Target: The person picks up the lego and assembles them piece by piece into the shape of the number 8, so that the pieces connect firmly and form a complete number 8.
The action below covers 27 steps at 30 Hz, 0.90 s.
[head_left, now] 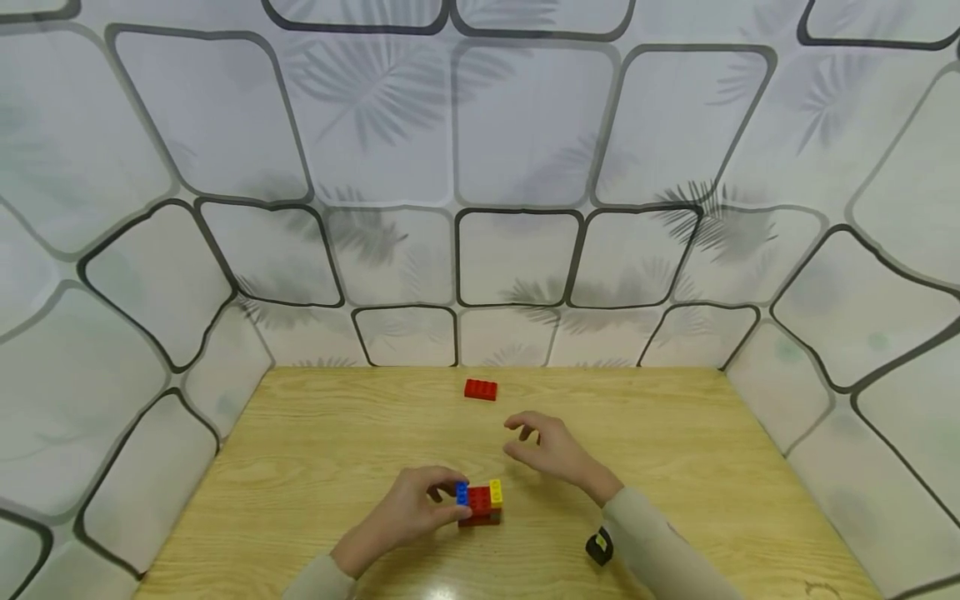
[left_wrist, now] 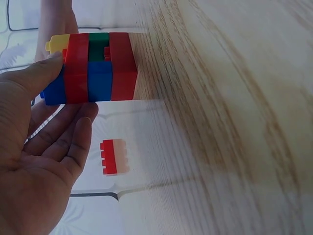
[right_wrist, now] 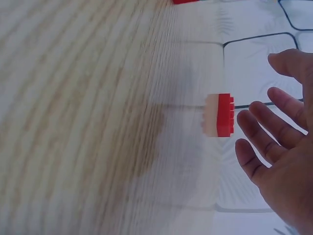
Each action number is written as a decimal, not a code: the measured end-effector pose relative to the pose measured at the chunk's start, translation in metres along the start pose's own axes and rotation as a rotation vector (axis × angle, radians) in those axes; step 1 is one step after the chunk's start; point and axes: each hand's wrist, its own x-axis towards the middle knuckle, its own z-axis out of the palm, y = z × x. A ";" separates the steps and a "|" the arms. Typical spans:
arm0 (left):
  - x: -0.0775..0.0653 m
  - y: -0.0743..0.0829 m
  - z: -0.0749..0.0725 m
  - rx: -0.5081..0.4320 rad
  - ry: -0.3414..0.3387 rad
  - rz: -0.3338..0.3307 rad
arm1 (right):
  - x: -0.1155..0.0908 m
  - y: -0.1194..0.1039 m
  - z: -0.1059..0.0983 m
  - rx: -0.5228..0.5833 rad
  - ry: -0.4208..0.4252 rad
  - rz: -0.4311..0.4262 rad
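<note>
A stack of toy building bricks [head_left: 480, 502] stands on the table. Red layers show in it, with a blue brick [head_left: 462, 493] on its top left and a yellow brick [head_left: 496, 493] on its top right. In the left wrist view, a green brick [left_wrist: 98, 46] and another blue brick [left_wrist: 100, 81] sit between two red layers. My left hand [head_left: 408, 504] grips the stack's left side at the top blue brick, thumb on the near side. My right hand [head_left: 551, 450] hovers with nothing in it, fingers slightly bent. Beyond it lies a loose red brick [head_left: 481, 389], studs up, untouched.
A small black object with a yellow-green patch [head_left: 599, 547] lies by the right sleeve. The wooden table [head_left: 337, 425] is closed in at the back and sides by patterned cloth-like walls [head_left: 517, 258].
</note>
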 end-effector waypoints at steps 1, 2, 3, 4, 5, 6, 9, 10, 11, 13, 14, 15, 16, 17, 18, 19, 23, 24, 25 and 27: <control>0.000 0.000 0.000 -0.001 -0.002 -0.003 | 0.003 0.003 0.001 -0.003 0.002 0.004; 0.000 0.000 0.000 0.000 -0.003 -0.002 | 0.006 0.006 0.002 -0.005 0.004 0.010; 0.000 0.000 0.000 0.000 -0.004 -0.003 | 0.009 0.008 0.003 -0.011 0.007 0.018; 0.000 0.001 0.000 0.001 -0.004 -0.003 | 0.012 0.010 0.003 -0.014 0.011 0.024; 0.000 0.001 0.000 0.004 -0.003 -0.003 | 0.015 0.011 0.004 -0.016 0.017 0.028; -0.001 0.001 0.001 0.006 -0.002 -0.003 | 0.019 0.013 0.005 -0.018 0.022 0.034; 0.000 0.002 0.001 0.014 0.006 0.001 | 0.029 0.016 0.006 -0.020 0.033 0.059; 0.000 0.002 0.001 0.016 0.011 0.009 | 0.032 0.017 0.007 -0.020 0.036 0.066; 0.000 0.002 0.001 0.017 0.015 0.014 | 0.036 0.018 0.007 -0.022 0.039 0.073; 0.000 0.002 0.001 0.018 0.020 0.021 | 0.042 0.020 0.008 -0.024 0.045 0.083; 0.000 0.002 0.001 0.018 0.022 0.023 | 0.045 0.022 0.009 -0.023 0.051 0.087; 0.000 0.002 0.001 0.020 0.023 0.024 | 0.048 0.023 0.009 -0.025 0.056 0.092; 0.000 0.003 0.001 0.018 0.022 0.022 | 0.051 0.025 0.010 -0.026 0.061 0.093; 0.000 0.003 0.001 0.018 0.019 0.015 | 0.055 0.026 0.011 -0.025 0.068 0.094; 0.000 0.003 0.001 0.016 0.016 0.010 | 0.057 0.028 0.011 -0.024 0.075 0.094; -0.001 0.003 0.001 0.015 0.013 0.006 | 0.060 0.029 0.012 -0.027 0.083 0.093; -0.001 0.004 0.000 0.005 0.007 0.003 | 0.071 0.036 0.014 -0.047 0.102 0.105; -0.001 0.004 0.000 0.004 0.006 0.003 | 0.073 0.037 0.014 -0.055 0.103 0.112; -0.001 0.004 -0.001 0.004 0.006 0.004 | 0.075 0.038 0.015 -0.062 0.101 0.120; -0.001 0.004 -0.001 0.006 0.004 0.000 | 0.079 0.039 0.015 -0.078 0.096 0.134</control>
